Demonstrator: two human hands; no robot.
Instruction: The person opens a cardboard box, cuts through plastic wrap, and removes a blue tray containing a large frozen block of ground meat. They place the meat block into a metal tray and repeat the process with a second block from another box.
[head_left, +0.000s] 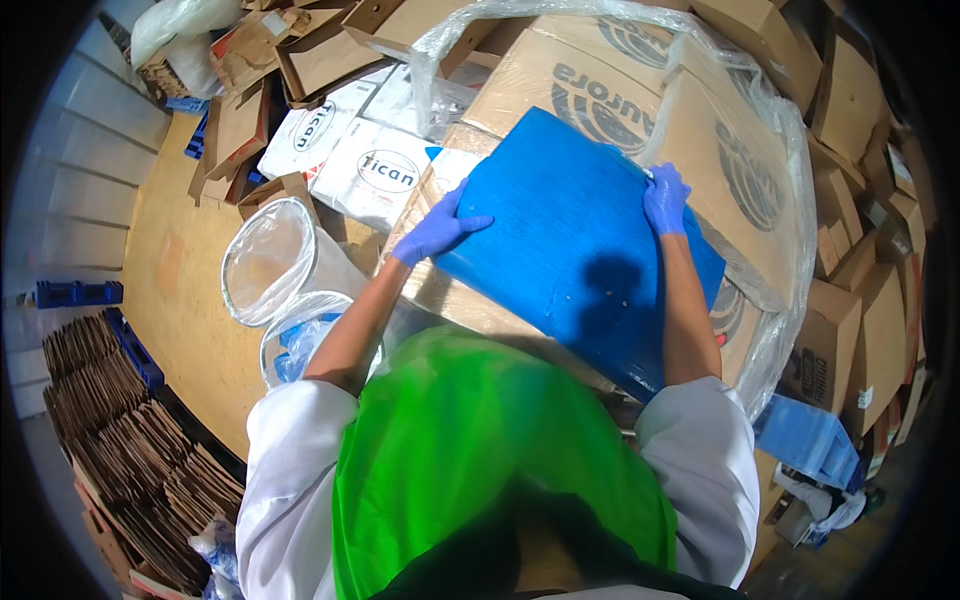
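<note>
A broad blue plastic sheet (555, 217) lies over large printed cardboard boxes (592, 82) in front of me. My left hand (442, 227), in a purple glove, is at the sheet's left edge, its thumb on top and its fingers partly hidden beyond the edge. At the far right edge, my right hand (666, 199), also gloved, has its fingers curled on the sheet's rim. Clear stretch film (799, 172) hangs loosely around the boxes. White printed packs (371, 169) lie to the left of the sheet.
Two round bins with clear liners (270, 259) stand at my left; the nearer holds blue plastic. Flattened cardboard (127, 450) is stacked at lower left. Cardboard boxes (825, 330) pile up on the right, near a blue crate (806, 439). A person (832, 514) is at lower right.
</note>
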